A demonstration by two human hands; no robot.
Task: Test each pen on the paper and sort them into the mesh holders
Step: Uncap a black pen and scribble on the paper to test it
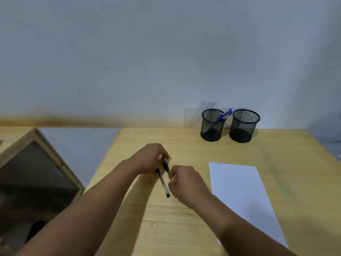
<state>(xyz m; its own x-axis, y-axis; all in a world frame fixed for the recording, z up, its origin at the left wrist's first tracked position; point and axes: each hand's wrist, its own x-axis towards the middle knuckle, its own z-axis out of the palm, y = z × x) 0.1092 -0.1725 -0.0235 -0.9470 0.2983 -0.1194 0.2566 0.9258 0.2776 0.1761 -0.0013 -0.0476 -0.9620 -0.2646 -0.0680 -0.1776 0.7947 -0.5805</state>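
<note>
Hands on one black pen [166, 167] — left hand [150, 157] gripping its cap end, right hand [184, 182] pinching its barrel — second pen [163, 183] flat on the surface [184, 228].

Two black mesh holders [212, 126] [244, 126] stand side by side at the back of the light wooden desk [184, 228], blue pens [224, 115] in the left one. The white paper sheet [243, 196] lies nearer, right of two black-capped pens [163, 182] [166, 168] beneath both hands [151, 157] [186, 183].

Plain office-like corner, wooden desk [184, 228], bare wall [147, 52], mesh pen holders [212, 126]
</note>
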